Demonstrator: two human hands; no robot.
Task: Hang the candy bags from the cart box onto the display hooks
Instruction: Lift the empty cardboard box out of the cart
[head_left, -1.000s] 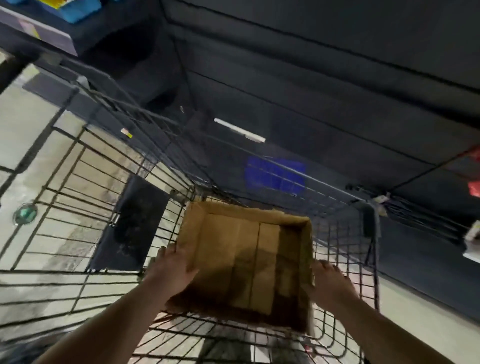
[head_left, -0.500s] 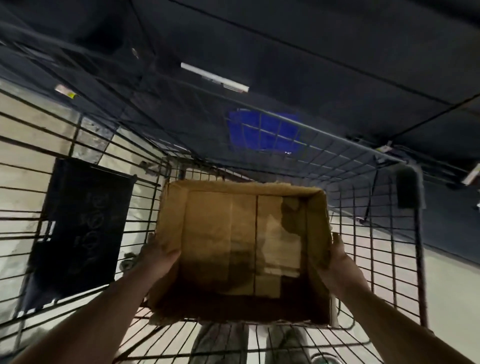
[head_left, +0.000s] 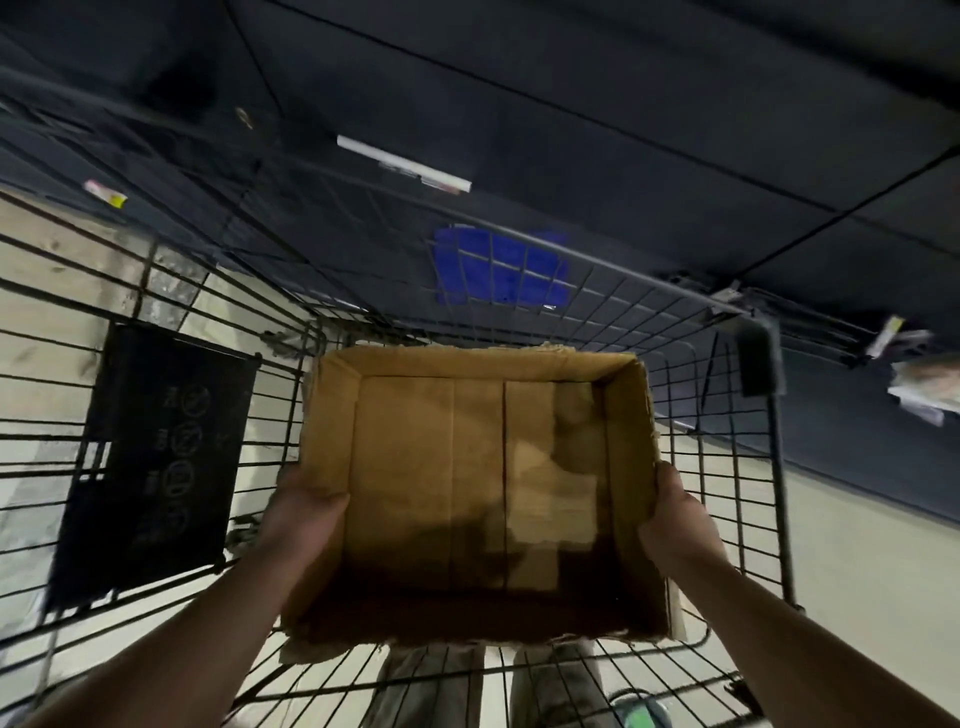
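cardboard box (head_left: 467, 467) gripped at its sides by left hand (head_left: 304, 519) and right hand (head_left: 675, 525)

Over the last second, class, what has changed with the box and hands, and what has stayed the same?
The box, gripped at its sides by the left hand and right hand, has been lifted closer to the person, above the wire floor of the cart. Both hands kept their hold; the box stayed empty and upright.
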